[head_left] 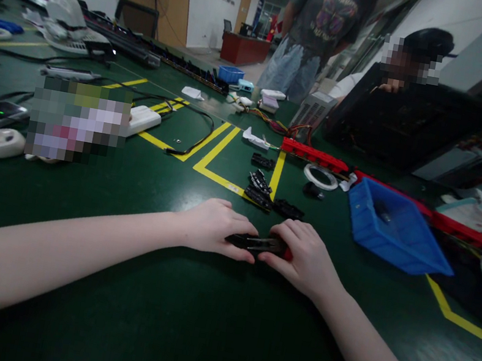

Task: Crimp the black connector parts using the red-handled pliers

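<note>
Both hands on one dark item [253,243], on the near side of the yellow tape frame [216,149] (my reference), below its near right corner. Left hand [219,228]: thumb and fingers closed, pinching the item's left end. Right hand [302,253]: fingers curled over the right end, thumb underneath, bit of red showing at the palm. Thin metallic strips visible mid-span; can't tell if it's one piece or two, or whether it touches the green table [179,319]. Loose black parts: one small part [263,161] inside the frame by its right bar, a clump of parts [259,193] on the near right corner, another flat part [289,209] just outside that corner. Right of frame: white ring [320,177] with a small black piece [312,190] just below it, then blue bin [398,253] further right, dark bits inside, too blurred to ID. Red strip [315,154] runs from the frame's right side off behind the bin. Left of frame: black cable [201,141], end lying near the tape, white block [145,120] further out. Beyond frame, to the right: grey metal box [312,113] with coloured wires, plus a standing person [328,15] in a dark tee.
</note>
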